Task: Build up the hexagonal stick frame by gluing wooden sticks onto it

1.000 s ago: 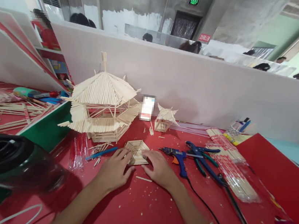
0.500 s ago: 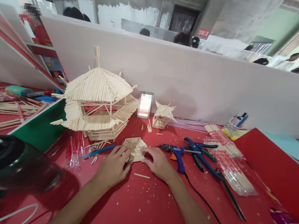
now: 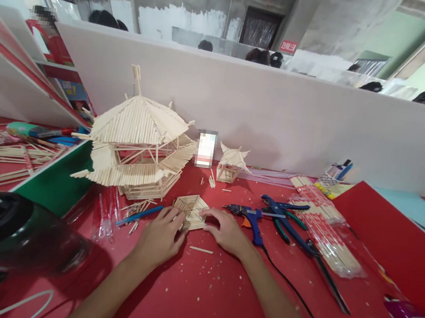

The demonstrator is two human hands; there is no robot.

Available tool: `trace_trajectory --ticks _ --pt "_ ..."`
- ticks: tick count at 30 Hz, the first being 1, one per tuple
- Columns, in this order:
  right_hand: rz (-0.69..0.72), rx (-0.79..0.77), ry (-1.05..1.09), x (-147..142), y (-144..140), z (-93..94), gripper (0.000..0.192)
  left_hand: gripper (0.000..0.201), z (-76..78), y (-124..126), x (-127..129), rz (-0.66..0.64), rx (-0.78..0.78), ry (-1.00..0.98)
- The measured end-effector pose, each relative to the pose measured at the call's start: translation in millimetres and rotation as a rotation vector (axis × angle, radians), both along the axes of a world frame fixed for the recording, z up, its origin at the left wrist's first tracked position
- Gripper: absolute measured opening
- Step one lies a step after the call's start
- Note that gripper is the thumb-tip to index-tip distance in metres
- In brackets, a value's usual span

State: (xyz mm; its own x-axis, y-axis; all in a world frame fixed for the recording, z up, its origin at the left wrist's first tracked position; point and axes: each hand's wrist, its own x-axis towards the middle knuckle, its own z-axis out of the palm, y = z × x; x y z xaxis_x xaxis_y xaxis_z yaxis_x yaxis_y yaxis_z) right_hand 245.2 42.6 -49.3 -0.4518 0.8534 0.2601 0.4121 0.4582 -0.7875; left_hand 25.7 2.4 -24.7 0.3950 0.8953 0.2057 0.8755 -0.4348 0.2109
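Note:
A small hexagonal panel of thin wooden sticks (image 3: pixel 194 212) lies on the red tabletop between my two hands. My left hand (image 3: pixel 164 228) has its fingers curled over the panel's left edge, the thumb low beside it. On the opposite edge, my right hand (image 3: pixel 224 228) grips with thumb and fingertips. Just in front of the panel lies one loose stick (image 3: pixel 201 250). A blue pen-like tool (image 3: pixel 139 215) rests next to my left fingers. To the right of my right hand lies a blue hot glue gun (image 3: pixel 253 219).
Behind my left hand stands a large stick pavilion (image 3: pixel 140 139), with a small one (image 3: pixel 232 164) farther right. Pliers and cutters (image 3: pixel 292 224) lie near bagged sticks (image 3: pixel 332 242). A dark bottle (image 3: pixel 18 232) is at the left. A white partition (image 3: pixel 262 108) closes the back.
My hands and the stick panel stay almost in place. Beyond the partition, at the far right, a person in white is gone from view and one in dark clothing shows.

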Motion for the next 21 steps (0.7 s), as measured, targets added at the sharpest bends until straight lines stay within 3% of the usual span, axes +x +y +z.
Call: trace_trajectory --ticks 12,21 --pt "0.031 -0.08 0.043 3 -4 7.5 0.043 0.02 -5.1 0 -6 -0.011 0.008 -0.072" --pt "0.072 0.015 -0.057 8 -6 3.4 0.049 0.06 -8.3 -1 -37 -0.139 -0.091 -0.154"
